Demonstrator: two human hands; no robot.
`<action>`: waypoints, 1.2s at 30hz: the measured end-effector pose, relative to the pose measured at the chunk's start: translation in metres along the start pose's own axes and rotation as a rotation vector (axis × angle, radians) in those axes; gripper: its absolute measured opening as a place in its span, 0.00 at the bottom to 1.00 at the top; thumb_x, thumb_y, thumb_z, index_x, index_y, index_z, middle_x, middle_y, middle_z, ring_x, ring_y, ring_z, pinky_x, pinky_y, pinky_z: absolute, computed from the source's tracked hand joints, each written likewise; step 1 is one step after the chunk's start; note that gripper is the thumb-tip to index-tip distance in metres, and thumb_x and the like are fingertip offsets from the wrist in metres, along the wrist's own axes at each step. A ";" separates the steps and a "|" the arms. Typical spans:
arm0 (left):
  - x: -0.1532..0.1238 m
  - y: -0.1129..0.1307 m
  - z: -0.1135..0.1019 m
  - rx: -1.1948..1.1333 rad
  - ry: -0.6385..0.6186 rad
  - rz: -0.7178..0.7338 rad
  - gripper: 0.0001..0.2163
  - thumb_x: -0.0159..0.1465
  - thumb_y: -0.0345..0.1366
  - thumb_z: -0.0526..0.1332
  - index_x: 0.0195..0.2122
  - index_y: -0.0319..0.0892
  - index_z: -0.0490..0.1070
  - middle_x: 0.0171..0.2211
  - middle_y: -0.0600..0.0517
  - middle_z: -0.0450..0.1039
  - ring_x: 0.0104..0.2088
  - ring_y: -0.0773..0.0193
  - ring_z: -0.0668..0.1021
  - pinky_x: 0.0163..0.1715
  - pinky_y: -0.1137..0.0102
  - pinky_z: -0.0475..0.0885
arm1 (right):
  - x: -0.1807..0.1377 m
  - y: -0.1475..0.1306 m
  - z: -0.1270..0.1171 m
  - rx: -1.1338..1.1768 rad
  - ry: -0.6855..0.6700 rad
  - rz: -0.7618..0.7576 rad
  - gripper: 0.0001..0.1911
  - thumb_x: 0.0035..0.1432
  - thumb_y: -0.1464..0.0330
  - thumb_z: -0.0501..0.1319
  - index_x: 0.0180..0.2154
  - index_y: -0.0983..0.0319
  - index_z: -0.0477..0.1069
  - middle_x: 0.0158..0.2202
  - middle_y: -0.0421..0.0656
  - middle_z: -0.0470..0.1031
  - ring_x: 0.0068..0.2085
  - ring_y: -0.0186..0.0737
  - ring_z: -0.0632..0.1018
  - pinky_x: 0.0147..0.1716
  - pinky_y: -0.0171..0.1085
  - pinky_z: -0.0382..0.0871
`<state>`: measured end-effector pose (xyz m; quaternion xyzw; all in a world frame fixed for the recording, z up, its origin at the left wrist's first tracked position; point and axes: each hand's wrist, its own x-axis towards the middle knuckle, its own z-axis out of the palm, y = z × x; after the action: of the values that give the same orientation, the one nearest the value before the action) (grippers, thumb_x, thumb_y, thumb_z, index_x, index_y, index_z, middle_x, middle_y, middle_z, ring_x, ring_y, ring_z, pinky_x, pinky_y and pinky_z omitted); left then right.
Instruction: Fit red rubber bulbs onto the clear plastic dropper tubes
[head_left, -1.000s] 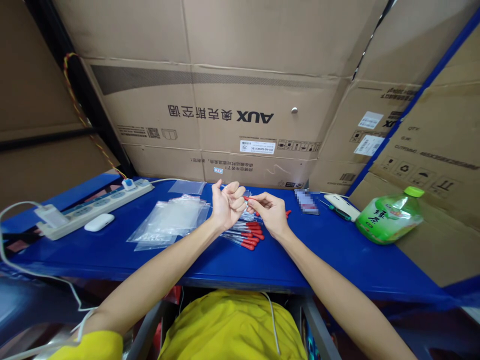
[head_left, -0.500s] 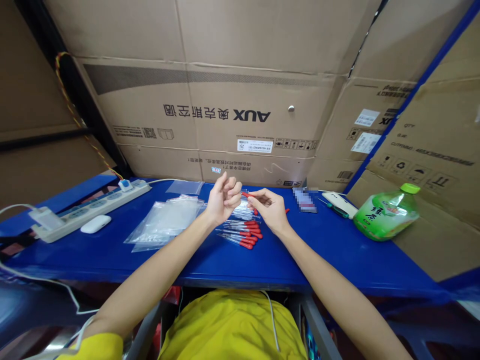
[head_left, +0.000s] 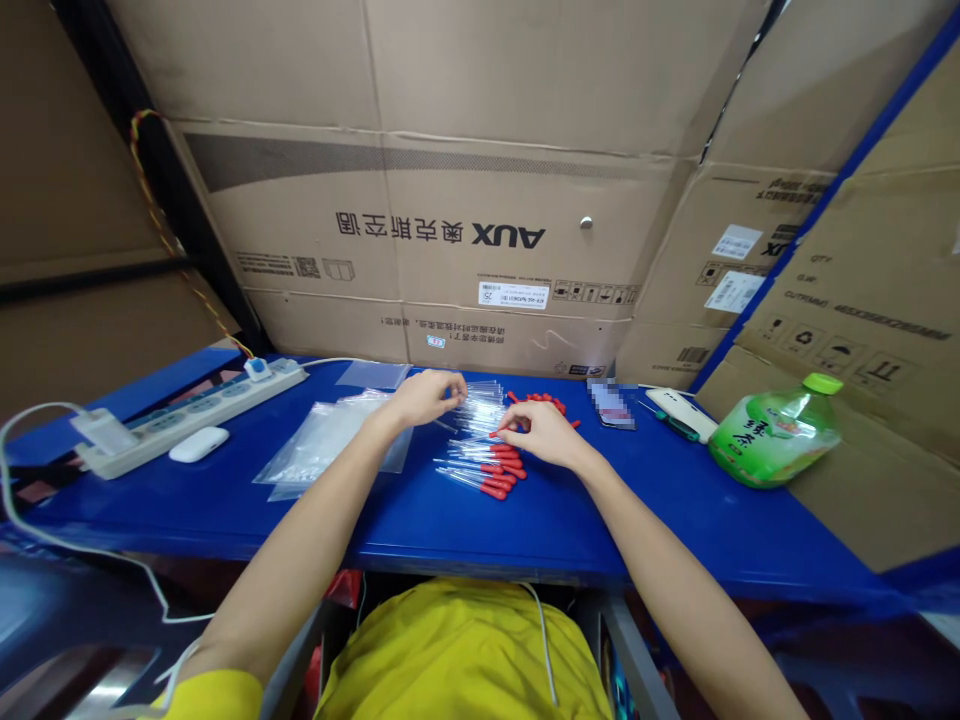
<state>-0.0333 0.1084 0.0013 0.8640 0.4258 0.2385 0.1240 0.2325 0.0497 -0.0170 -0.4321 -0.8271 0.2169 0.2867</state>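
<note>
A row of clear droppers with red bulbs [head_left: 487,470] lies on the blue table [head_left: 570,520]. My left hand [head_left: 427,395] is lowered palm down over the far end of a heap of clear tubes [head_left: 480,412], fingers curled onto them. My right hand [head_left: 536,432] rests on the table beside the droppers, its thumb and fingers pinched round one dropper with a red bulb. Loose red bulbs [head_left: 544,400] lie just behind that hand.
Clear plastic bags [head_left: 330,445] lie to the left, with a white power strip [head_left: 195,415] and a white earbud case [head_left: 199,443] beyond. A green bottle [head_left: 776,440] lies on its side at the right, near a white device [head_left: 682,410]. Cardboard boxes [head_left: 450,230] wall the back.
Both hands have dropped from chest height down to the table. The left hand has turned palm down onto the clear tubes, and the right has brought its dropper down beside the row.
</note>
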 end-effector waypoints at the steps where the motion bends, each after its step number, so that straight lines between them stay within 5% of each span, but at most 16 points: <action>1: -0.001 -0.005 -0.001 -0.011 -0.113 0.053 0.07 0.62 0.39 0.64 0.39 0.43 0.79 0.36 0.51 0.81 0.33 0.63 0.77 0.34 0.72 0.65 | 0.000 0.001 0.001 -0.002 -0.015 0.022 0.05 0.57 0.68 0.67 0.34 0.62 0.82 0.31 0.40 0.82 0.31 0.35 0.76 0.32 0.33 0.63; 5: -0.004 -0.021 -0.002 -0.020 -0.318 0.067 0.08 0.56 0.35 0.70 0.37 0.43 0.82 0.36 0.52 0.82 0.33 0.63 0.77 0.34 0.73 0.67 | 0.000 0.000 0.001 -0.030 -0.022 0.088 0.05 0.57 0.67 0.68 0.33 0.62 0.81 0.30 0.41 0.82 0.30 0.35 0.77 0.31 0.33 0.63; 11: -0.003 -0.028 0.002 -0.010 -0.361 0.038 0.05 0.55 0.32 0.69 0.34 0.44 0.83 0.34 0.53 0.82 0.34 0.64 0.77 0.36 0.74 0.67 | 0.000 0.001 -0.003 -0.050 0.033 0.125 0.08 0.59 0.63 0.67 0.33 0.61 0.81 0.29 0.41 0.82 0.30 0.36 0.78 0.30 0.33 0.63; 17: -0.003 -0.032 0.006 -0.106 -0.365 0.015 0.05 0.57 0.34 0.69 0.35 0.43 0.80 0.34 0.52 0.81 0.34 0.63 0.78 0.35 0.74 0.68 | -0.002 -0.001 -0.004 -0.081 -0.083 0.110 0.10 0.61 0.60 0.67 0.34 0.60 0.82 0.31 0.41 0.83 0.33 0.38 0.80 0.32 0.33 0.65; 23: -0.003 -0.036 0.009 -0.152 -0.377 0.018 0.08 0.59 0.39 0.68 0.37 0.43 0.80 0.31 0.51 0.80 0.31 0.63 0.78 0.32 0.74 0.68 | -0.004 0.002 -0.025 -0.259 -0.007 0.153 0.11 0.65 0.63 0.62 0.34 0.58 0.81 0.33 0.41 0.83 0.35 0.39 0.80 0.33 0.34 0.63; 29: -0.003 -0.011 0.006 -0.136 -0.197 0.083 0.08 0.66 0.34 0.58 0.43 0.41 0.73 0.36 0.50 0.75 0.31 0.63 0.76 0.33 0.72 0.67 | -0.012 0.017 -0.054 -0.302 -0.050 0.233 0.08 0.61 0.69 0.62 0.33 0.59 0.81 0.28 0.41 0.82 0.31 0.39 0.80 0.32 0.33 0.64; 32: -0.003 0.009 0.012 -0.127 -0.107 0.182 0.08 0.69 0.35 0.56 0.45 0.42 0.72 0.40 0.48 0.73 0.39 0.60 0.75 0.41 0.70 0.67 | -0.012 0.016 -0.048 -0.273 -0.152 0.197 0.05 0.58 0.67 0.67 0.31 0.59 0.82 0.28 0.41 0.82 0.30 0.39 0.80 0.30 0.34 0.63; 36: 0.000 0.025 0.031 -0.178 -0.147 0.255 0.07 0.67 0.34 0.60 0.45 0.42 0.73 0.42 0.46 0.74 0.41 0.58 0.75 0.44 0.68 0.67 | -0.008 0.003 -0.027 -0.375 -0.237 0.169 0.04 0.53 0.68 0.70 0.34 0.57 0.83 0.31 0.41 0.83 0.33 0.40 0.81 0.32 0.34 0.65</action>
<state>-0.0006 0.0923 -0.0145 0.9117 0.2798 0.2252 0.1995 0.2559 0.0480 -0.0013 -0.5170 -0.8416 0.1319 0.0833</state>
